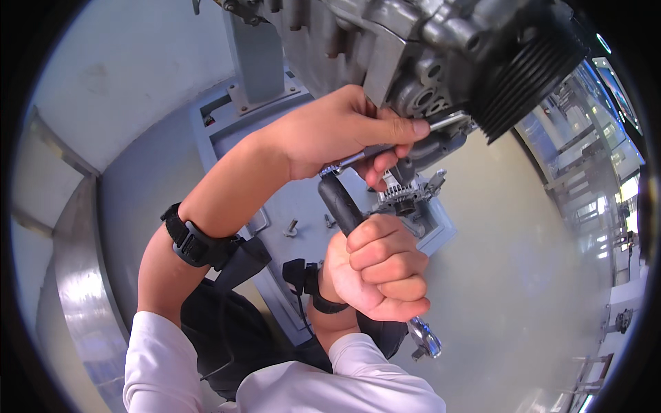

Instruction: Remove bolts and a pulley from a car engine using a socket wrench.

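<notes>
My left hand (348, 131) is closed around a slim chrome extension bar (352, 160), thumb laid along it, just under the engine block (385, 58). The bar's far end reaches toward the engine by the ribbed black pulley (527, 86); what it meets there is hidden. Lower down, my right hand (382, 268) makes a fist around a ratchet wrench (339, 201). Its black grip points up toward the bar's near end, and its chrome head sticks out below my fist. In this view the grip's tip overlaps the bar's end; I cannot tell whether they touch.
Below the engine is a grey-blue stand base (292, 199) with a post (258, 65). Bolts (292, 228) lie on it, and an alternator-like part (399, 193) sits at its right end. A curved metal edge (86, 275) runs along the left. Racks stand far right.
</notes>
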A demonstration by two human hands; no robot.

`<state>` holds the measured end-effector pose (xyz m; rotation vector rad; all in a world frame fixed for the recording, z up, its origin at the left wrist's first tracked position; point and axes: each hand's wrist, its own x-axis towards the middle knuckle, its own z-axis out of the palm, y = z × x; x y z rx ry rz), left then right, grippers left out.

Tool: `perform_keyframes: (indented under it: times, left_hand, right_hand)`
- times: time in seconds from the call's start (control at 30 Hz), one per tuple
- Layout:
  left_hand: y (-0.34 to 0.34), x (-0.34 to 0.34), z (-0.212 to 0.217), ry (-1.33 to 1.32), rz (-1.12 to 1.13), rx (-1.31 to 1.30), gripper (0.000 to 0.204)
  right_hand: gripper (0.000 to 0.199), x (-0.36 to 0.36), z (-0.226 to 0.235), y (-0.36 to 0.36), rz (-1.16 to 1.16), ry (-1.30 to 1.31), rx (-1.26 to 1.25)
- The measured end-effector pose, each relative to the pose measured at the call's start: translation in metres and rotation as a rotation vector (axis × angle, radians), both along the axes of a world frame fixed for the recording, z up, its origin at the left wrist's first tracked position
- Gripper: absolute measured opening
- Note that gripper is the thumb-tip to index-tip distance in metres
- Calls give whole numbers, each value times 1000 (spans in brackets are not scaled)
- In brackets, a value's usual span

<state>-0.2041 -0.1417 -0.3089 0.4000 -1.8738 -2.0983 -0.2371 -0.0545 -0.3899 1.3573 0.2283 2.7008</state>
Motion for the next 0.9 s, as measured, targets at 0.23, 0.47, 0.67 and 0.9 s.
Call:
perform_keyframes:
  times: [0.23, 0.47, 0.67, 0.9]
  left_hand:
    - [4, 1, 2, 24, -13, 40, 32]
    - [6, -2, 0, 40, 33, 11, 29]
    - [16, -7, -11, 171, 167, -60, 32]
    - [29, -9, -24, 225, 324, -382, 38]
  right_hand:
    - [51, 3, 3, 2, 3, 14, 22]
    - [48, -5, 10, 23, -93, -26, -103]
    - [41, -11, -25, 20, -49, -302, 426]
    - [36, -3, -27, 41, -179, -411, 931]
